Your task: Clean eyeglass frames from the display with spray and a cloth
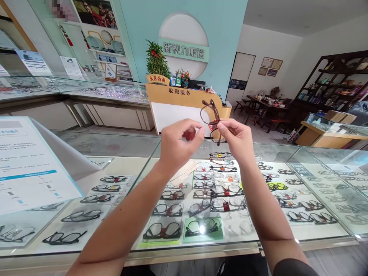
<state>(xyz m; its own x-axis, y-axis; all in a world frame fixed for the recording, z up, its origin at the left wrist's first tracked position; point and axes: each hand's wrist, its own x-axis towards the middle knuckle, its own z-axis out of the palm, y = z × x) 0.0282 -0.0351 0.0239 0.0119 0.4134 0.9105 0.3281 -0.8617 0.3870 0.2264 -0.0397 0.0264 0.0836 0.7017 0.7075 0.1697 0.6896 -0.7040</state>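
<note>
My right hand [237, 140] grips a pair of dark brown glasses [213, 122] near the bridge, with the frame turned upright above the glass counter. A small red tag shows at the middle of the glasses. Just left of them is my left hand [182, 142], its fingers curled and the thumb near the fingertips; whether anything small is between them is too small to tell. Under both hands, a folded beige cloth [184, 173] lies on the counter. Rows of glasses [227, 190] sit inside the display case.
The counter's glass top [138, 149] spans the foreground. A large printed sign [31, 165] stands at the left. Beyond are a wooden cashier desk [184, 97] with plants, more display cases [100, 92], and a dark table [266, 101] at the back right.
</note>
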